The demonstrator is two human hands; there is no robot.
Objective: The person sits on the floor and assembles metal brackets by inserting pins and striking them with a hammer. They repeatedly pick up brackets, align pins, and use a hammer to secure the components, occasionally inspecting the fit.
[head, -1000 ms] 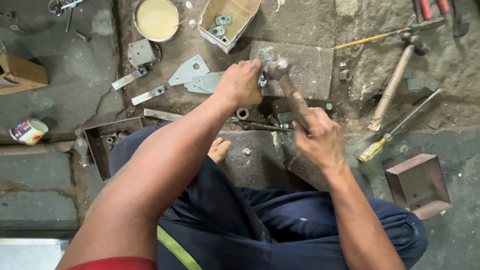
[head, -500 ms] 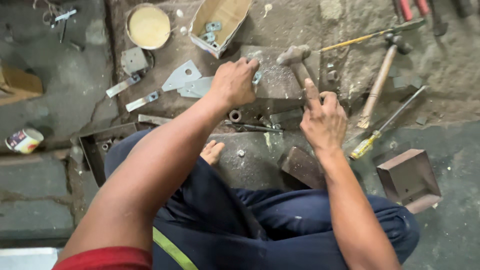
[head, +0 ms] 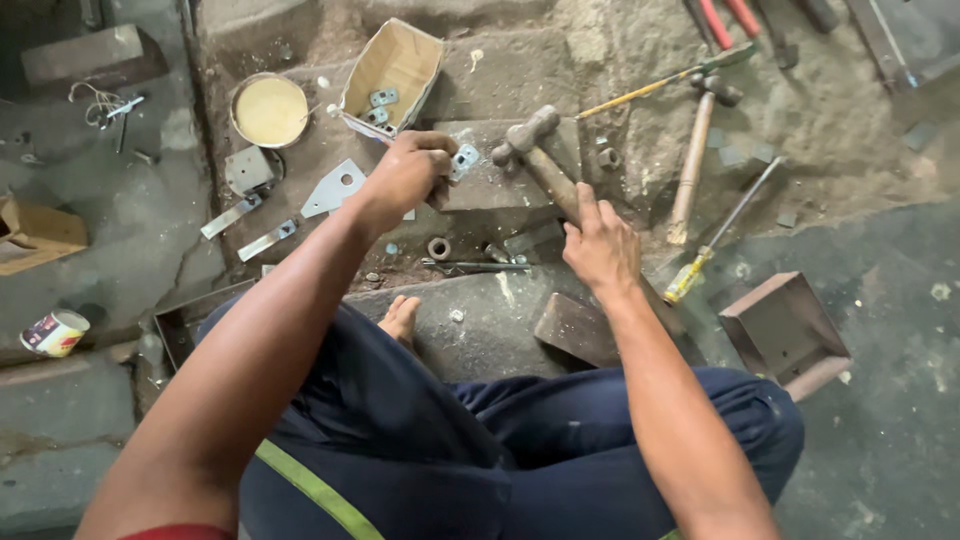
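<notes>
My right hand (head: 600, 245) grips the wooden handle of a hammer (head: 532, 140), whose metal head is raised and points up and left above a dark metal block (head: 495, 195). My left hand (head: 410, 170) is closed on a small grey metal plate with holes (head: 464, 160), holding it at the block's upper left edge, a little left of the hammer head. I sit on the floor with my legs in dark blue trousers, one bare foot (head: 400, 318) below the block.
An open cardboard box (head: 392, 70) with small plates lies behind my left hand, next to a round tin (head: 270, 110). Flat metal pieces (head: 335, 188) lie at left. A second hammer (head: 695, 160), a yellow-handled screwdriver (head: 715, 245) and a metal box (head: 785, 330) are at right.
The hammer head has lifted up and away from the block. My left hand has stayed at the block's edge with the small plate. The view has shifted slightly.
</notes>
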